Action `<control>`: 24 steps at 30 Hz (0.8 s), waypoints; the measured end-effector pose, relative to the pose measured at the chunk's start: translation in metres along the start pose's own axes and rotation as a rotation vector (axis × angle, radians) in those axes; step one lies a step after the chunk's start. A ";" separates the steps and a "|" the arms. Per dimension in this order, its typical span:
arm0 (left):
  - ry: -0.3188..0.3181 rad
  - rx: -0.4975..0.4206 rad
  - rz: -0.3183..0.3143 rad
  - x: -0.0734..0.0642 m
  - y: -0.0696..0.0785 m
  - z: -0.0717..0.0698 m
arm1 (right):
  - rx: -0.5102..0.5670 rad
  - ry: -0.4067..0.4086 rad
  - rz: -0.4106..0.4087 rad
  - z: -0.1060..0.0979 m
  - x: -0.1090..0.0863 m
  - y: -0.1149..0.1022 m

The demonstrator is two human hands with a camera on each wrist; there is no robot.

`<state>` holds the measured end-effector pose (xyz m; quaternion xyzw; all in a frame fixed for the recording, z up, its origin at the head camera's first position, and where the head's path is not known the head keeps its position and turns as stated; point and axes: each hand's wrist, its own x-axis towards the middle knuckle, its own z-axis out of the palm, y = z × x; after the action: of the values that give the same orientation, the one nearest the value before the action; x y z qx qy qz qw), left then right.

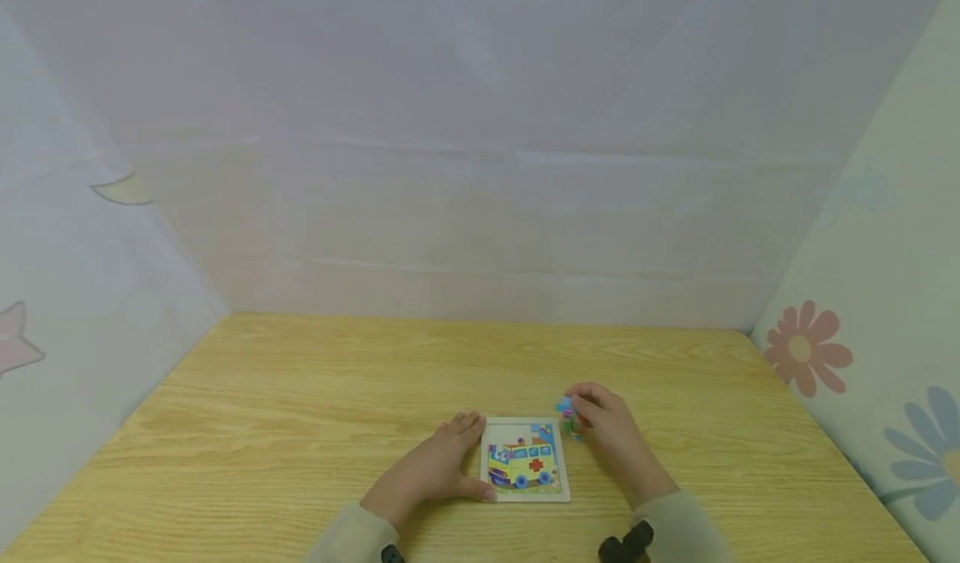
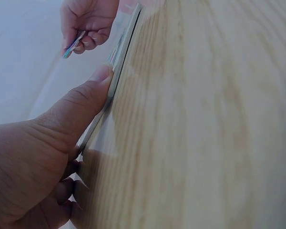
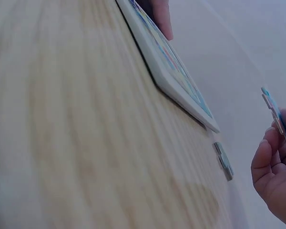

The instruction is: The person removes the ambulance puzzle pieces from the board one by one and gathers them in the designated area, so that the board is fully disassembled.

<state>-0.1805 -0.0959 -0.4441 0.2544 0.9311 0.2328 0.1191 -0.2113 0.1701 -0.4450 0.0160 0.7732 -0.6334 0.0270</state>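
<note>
A small square jigsaw puzzle board (image 1: 566, 496) with a pale rim lies on the table, a yellow ambulance picture filling its lower part and right side; its upper left shows bare backing. My left hand (image 1: 435, 467) holds the board along its left side, thumb at the near corner and fingers at the far one. Just right of the board, my right hand (image 1: 615, 429) pinches a blue puzzle piece (image 1: 564, 404) between thumb and fingers, raised above the table in the right wrist view. Below it, another puzzle piece (image 3: 223, 161) lies on the table beside the board's corner.
The wood-grain table (image 1: 300, 396) spreads around the board. A pale cloth wall (image 1: 480, 213) rises behind its far edge, and side cloths printed with flowers (image 1: 806, 348) and a star (image 1: 15, 338) stand right and left.
</note>
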 end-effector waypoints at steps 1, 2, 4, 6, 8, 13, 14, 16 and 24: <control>0.000 -0.003 -0.002 0.000 0.000 0.000 | 0.002 -0.004 -0.002 -0.001 -0.001 0.000; 0.000 -0.006 -0.004 0.000 -0.001 0.001 | 0.003 -0.010 -0.005 -0.003 -0.002 0.000; -0.002 -0.013 -0.009 0.000 -0.001 0.001 | -0.007 -0.019 -0.005 -0.006 -0.003 0.001; -0.003 -0.016 -0.010 0.000 -0.001 0.001 | -0.016 -0.025 0.000 -0.009 -0.004 0.002; -0.003 -0.014 -0.008 0.000 0.000 0.001 | -0.025 -0.024 0.001 -0.012 -0.005 0.003; -0.001 -0.003 -0.004 -0.001 0.001 0.000 | -0.031 0.005 0.011 -0.019 -0.004 0.008; -0.002 -0.002 -0.004 -0.001 0.001 0.000 | -0.034 0.014 0.014 -0.020 -0.003 0.009; -0.001 0.000 -0.005 -0.001 0.001 0.000 | -0.037 0.026 0.017 -0.022 -0.003 0.011; -0.005 -0.003 -0.005 -0.001 0.000 0.000 | -0.067 0.074 0.029 -0.030 -0.002 0.014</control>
<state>-0.1797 -0.0959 -0.4439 0.2522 0.9311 0.2335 0.1223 -0.2096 0.2024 -0.4525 0.0498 0.7941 -0.6056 0.0079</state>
